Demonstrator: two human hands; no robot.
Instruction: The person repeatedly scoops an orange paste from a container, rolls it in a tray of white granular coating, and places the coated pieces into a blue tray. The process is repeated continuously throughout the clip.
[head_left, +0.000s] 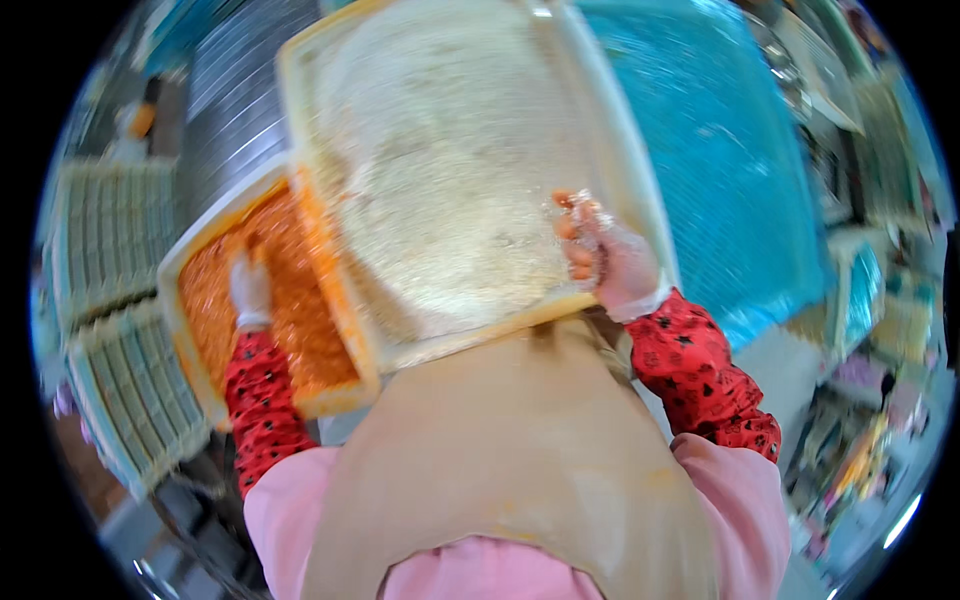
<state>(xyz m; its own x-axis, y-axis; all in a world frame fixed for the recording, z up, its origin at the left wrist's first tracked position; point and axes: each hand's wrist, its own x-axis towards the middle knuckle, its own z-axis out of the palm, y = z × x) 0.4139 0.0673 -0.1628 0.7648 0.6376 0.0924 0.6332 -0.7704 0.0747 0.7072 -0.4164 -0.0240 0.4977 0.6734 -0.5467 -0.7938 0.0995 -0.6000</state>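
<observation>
My left hand (250, 289), in a pale glove, reaches into a white tub (169, 277) of wet, orange-coated food (307, 315). Its fingertips blend into the orange mass, so their grip is hidden. My right hand (619, 259), in a clear glove, is curled above the right side of a large white tray (637, 157). Pale crumbs or flour (450, 195) cover the tray's middle. Orange patches and white flecks show at the right fingers; blur hides whether these are stained fingertips or held pieces. The tub sits against the tray's left side, where orange smears the rim.
Blue plastic sheeting (742, 187) lies right of the tray. A ridged metal surface (236, 105) is behind the tub. Stacked pale crates or trays (120, 232) stand at the left. A beige apron (517, 435) meets the tray's near edge.
</observation>
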